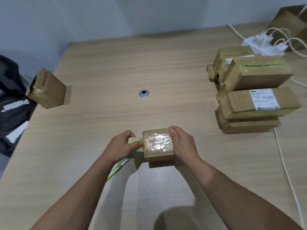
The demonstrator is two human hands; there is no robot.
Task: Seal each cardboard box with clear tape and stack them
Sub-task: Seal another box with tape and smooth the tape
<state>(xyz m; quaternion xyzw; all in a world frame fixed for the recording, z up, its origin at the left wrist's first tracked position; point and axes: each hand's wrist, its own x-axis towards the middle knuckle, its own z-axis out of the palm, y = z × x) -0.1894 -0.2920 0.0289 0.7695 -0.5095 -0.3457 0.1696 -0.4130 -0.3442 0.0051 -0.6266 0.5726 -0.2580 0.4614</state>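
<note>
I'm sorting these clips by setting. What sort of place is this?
Probably an office desk used for packing parcels: a wood-grain table with a cable grommet, a power strip with plugs, and taped boxes stacked at right.

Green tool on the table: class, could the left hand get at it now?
Probably not yet: the left hand grips the tape roll. Otherwise the green tool lies uncovered just beside that wrist.

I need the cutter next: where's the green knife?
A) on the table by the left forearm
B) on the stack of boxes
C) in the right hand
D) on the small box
A: the green knife lies on the table beside the left forearm.
</note>
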